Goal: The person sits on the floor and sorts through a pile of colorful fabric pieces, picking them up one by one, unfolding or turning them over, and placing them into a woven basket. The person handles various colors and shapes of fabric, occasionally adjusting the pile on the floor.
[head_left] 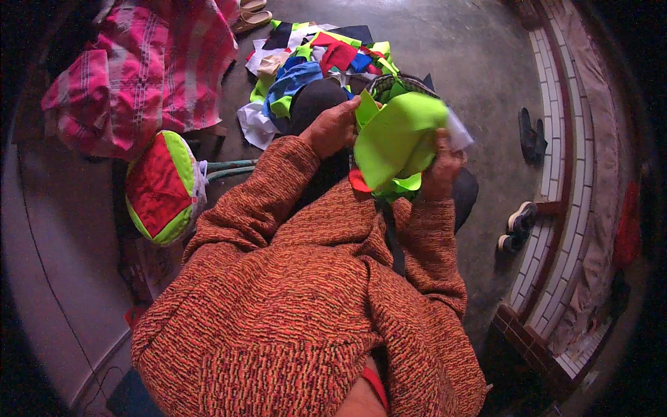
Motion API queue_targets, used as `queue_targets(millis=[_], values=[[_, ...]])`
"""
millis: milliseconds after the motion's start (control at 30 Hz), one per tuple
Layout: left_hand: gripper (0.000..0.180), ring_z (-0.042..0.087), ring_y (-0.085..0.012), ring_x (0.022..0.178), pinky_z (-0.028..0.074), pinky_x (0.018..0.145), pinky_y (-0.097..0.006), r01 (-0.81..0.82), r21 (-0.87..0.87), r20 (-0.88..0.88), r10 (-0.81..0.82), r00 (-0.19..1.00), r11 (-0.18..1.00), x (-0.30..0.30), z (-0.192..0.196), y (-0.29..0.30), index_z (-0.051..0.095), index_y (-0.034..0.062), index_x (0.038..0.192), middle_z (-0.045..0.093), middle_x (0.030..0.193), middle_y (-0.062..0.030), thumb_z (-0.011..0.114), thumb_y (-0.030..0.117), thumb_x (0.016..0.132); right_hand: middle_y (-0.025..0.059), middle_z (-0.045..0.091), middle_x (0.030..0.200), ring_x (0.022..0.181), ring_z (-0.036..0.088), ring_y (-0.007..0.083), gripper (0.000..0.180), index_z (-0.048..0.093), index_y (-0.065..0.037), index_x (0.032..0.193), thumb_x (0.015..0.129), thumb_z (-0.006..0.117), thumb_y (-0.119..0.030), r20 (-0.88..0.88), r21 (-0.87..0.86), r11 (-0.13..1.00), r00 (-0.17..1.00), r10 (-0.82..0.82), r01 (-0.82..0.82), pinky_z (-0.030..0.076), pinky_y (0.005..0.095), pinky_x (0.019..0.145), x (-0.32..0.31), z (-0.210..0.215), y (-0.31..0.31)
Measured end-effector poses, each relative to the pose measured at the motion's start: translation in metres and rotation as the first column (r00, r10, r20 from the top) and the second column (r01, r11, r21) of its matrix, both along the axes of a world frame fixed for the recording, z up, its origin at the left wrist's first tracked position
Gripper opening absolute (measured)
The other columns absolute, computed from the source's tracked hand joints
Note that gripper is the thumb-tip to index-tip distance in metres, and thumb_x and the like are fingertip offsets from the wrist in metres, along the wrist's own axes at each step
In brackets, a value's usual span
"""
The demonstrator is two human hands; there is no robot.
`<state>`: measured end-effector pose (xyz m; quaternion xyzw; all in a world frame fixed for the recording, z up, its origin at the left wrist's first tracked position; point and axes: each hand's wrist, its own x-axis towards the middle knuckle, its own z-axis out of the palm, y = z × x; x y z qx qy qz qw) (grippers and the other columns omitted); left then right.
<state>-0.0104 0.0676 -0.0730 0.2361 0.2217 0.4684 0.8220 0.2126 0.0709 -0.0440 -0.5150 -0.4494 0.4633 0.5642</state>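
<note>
Between two hands [332, 131] (both bare), one broad lime-green piece [399, 135]

Lime-green fabric [397, 142] held by left hand [332, 130] and right hand [442, 170], right one blurred. Multicoloured scraps [295, 78] heaped on floor [462, 48]. Red-and-lime cushion [161, 186] seen at left; shoes [522, 217] set beside white-tiled step [554, 163].

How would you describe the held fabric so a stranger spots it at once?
The orange-patterned knit garment fills the lower middle; follow its sleeves up. Between the left hand and right hand is a broad lime-green fabric piece. Unlike the jumbled multicoloured fabric scraps beyond, it is held up by the hands.
</note>
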Motion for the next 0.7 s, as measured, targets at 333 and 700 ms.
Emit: queue_targets(millis=[333,700], values=[[0.054,0.055,-0.0286,0.102,0.045,0.085,-0.047,0.046,-0.152,0.168,-0.020,0.986,0.987,-0.007,0.006,0.000,0.038,0.0023,0.127,0.055,0.109,-0.0167,0.039,0.043,0.091,0.0109,0.059,0.096,0.085,0.060,0.0227,0.023,0.054,0.000,0.103,0.083,0.055,-0.012,-0.457,0.029,0.972,0.868,-0.194,0.232,0.052,0.0379,0.074,0.049,0.022,0.009],[0.057,0.055,-0.0325,0.100,0.046,0.083,-0.051,-0.044,-0.104,0.314,0.075,0.947,0.994,-0.012,0.012,-0.004,0.038,-0.0012,0.125,0.055,0.104,-0.0199,0.046,0.041,0.088,0.0046,0.058,0.099,0.086,0.055,0.0135,0.040,0.057,-0.003,0.111,0.074,0.070,-0.011,0.144,-0.076,0.978,0.968,0.203,-0.194,0.046,0.0278,0.077,0.034,0.015,0.005]])
